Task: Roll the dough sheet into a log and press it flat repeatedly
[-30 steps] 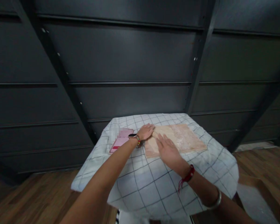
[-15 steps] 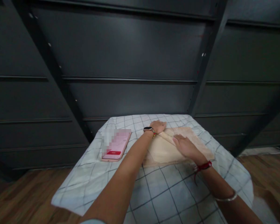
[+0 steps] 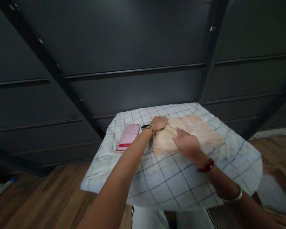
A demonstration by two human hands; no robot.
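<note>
A pale rolling pin lies slantwise over a thin, cream-coloured sheet of dough. My left hand rests on the far left end of the pin, palm down with its fingers stretched out. On the near right end lies my right hand, its fingers extended over the pin and not wrapped round it. Both ends of the pin are hidden under the hands. Beneath the dough is a pinkish, mottled rectangular mat, bare on its right side.
A pink phone, its screen partly blurred, lies left of the mat on the checked white cloth covering a small table. A dark metal panel wall stands behind. The wooden floor shows at both sides.
The rolling pin has come nearer with both hands on it, and more dough shows beyond it. My head view has tilted and shifted, bringing my legs into sight.
</note>
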